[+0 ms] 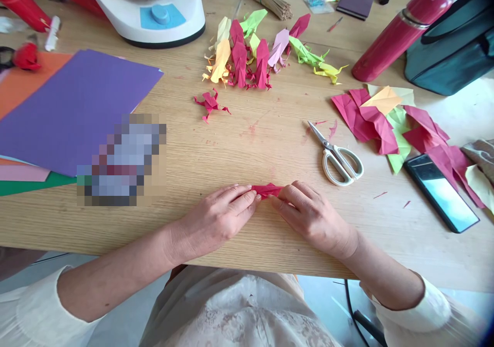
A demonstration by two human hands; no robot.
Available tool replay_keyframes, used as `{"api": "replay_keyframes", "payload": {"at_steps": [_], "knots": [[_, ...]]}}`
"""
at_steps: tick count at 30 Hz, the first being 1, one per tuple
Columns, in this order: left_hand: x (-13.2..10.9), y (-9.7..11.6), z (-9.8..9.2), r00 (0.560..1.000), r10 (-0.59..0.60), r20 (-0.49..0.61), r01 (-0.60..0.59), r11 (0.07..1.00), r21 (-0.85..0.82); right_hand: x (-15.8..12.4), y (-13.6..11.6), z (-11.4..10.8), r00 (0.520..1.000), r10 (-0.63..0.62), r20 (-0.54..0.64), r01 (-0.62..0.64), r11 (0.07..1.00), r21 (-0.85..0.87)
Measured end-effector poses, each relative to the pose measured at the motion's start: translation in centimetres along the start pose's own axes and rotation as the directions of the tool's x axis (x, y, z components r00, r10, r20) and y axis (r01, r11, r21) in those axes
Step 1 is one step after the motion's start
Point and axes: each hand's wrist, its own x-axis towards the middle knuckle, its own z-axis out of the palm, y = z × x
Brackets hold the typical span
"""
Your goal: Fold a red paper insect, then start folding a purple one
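Note:
A narrow folded piece of red paper (pixel 266 189) lies at the table's front, stretched between my two hands. My left hand (pixel 226 213) presses on its left end with the fingers together. The right end is pinched by my right hand (pixel 309 216), whose fingertips hide part of it. White-handled scissors (pixel 339 157) lie partly open just beyond my right hand. Farther off sits a small red folded paper figure (pixel 212 103) with thin bent legs. Behind it stand several folded paper figures (pixel 239 61) in red, orange, green, yellow and lilac.
Coloured paper sheets (pixel 88 95) and a pixelated phone-like object (pixel 125 157) lie left. A white fan base (pixel 162 18) stands behind. To the right are creased paper pieces (pixel 378 115), a phone (pixel 442 193), a red bottle (pixel 401 36) and a teal bag (pixel 451 54).

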Motion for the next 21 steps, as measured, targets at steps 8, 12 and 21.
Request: {"api": "replay_keyframes", "payload": {"at_steps": [8,12,21], "knots": [[-0.01,0.08,-0.06,1.000,-0.007,0.015,0.008,1.000,-0.009,-0.09,-0.09,0.14,0.990,-0.136,-0.044,0.133,0.989,-0.069],[0.05,0.18,-0.16,0.999,-0.007,0.036,0.006,1.000,0.012,-0.17,-0.13,0.14,0.990,-0.126,-0.057,0.123,0.991,-0.058],[0.01,0.62,0.32,0.996,-0.051,0.071,0.049,0.998,0.027,-0.40,0.01,0.23,0.992,-0.113,-0.052,0.112,0.993,-0.028]]}}
